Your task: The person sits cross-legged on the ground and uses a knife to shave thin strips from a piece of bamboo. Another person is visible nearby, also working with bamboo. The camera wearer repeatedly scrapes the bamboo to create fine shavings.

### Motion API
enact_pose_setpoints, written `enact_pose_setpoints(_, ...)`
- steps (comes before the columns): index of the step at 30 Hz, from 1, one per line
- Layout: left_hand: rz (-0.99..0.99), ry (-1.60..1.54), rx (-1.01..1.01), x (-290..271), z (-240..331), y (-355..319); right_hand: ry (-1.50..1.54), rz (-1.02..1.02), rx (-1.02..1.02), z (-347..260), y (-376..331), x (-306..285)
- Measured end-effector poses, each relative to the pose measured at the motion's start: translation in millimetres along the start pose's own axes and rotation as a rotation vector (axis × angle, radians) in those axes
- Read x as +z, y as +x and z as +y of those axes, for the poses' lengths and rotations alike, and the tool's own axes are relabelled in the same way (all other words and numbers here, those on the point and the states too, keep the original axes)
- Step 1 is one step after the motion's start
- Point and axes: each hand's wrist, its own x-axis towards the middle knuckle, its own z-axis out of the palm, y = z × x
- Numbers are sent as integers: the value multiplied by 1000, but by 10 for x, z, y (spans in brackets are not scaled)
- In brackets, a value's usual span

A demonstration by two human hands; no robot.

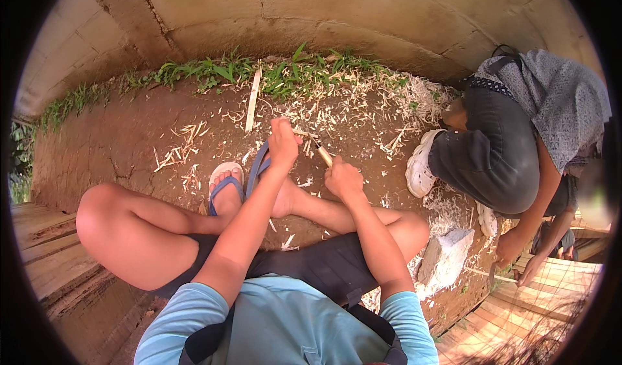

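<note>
One knife is gripped in the closed right hand; one thin stick is clasped by the left hand, both arms outstretched

No packages, labels, signs or screens in view.
Around your feet you have only bare earth, pale wood shavings and a concrete wall, none bearing any packaging or display.

We sit on bare brown earth. Pale wood shavings litter it. A thin wooden slat lies near the grass.
</note>
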Motion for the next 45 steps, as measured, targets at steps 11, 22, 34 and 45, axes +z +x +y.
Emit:
enact_pose_setpoints(11,7,6,136,90,-121,-56,599,404,-278,-204,-189,-249)
enact_pose_setpoints(22,-49,107,21,109,-76,-70,14,-43,-51,71,9,4)
enact_pose_setpoints(34,-41,94,114,147,-105,-28,373,439,-145,102,-119,-23)
enact_pose_setpoints(45,-249,94,-115,30,111,43,-28,82,-7,1,-134,-138)
